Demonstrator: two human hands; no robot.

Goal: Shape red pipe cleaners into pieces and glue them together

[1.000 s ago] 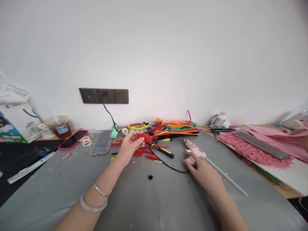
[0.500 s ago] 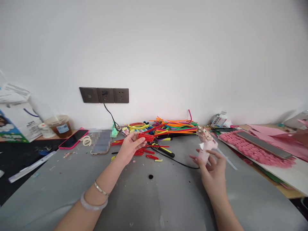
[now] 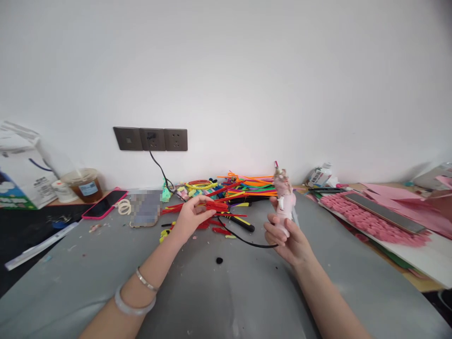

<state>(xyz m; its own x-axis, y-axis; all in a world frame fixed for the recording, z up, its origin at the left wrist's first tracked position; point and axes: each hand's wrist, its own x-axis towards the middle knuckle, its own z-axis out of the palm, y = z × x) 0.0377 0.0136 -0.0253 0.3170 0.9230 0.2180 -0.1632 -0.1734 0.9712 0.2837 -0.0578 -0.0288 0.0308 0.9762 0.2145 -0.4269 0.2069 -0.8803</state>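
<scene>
My left hand [image 3: 195, 215] pinches a bent bundle of red pipe cleaner [image 3: 216, 207] between thumb and fingers. More red pipe cleaner pieces lie just under and beside it. In my right hand [image 3: 287, 238], the fingers wrap round the handle of a pink hot glue gun [image 3: 286, 207]. Its crusted nozzle points up, and a black cord [image 3: 252, 243] trails from it across the table. Behind my left hand lie pliers [image 3: 243, 222] with black and yellow handles. A small black pompom [image 3: 219, 260] rests on the grey table cover [image 3: 247, 301] between my forearms.
Coloured pipe cleaners [image 3: 254, 181] are heaped against the wall. At the left are two phones [image 3: 106, 204], a drink cup [image 3: 84, 186] and a box [image 3: 28, 174]. Pink fluffy material [image 3: 381, 221] and pink sheets [image 3: 399, 202] lie at the right. The cord runs to a wall socket [image 3: 152, 140].
My right hand has closed round the glue gun's handle and swung it upright, a little to the left. My left hand keeps the red pipe cleaner in nearly the same place.
</scene>
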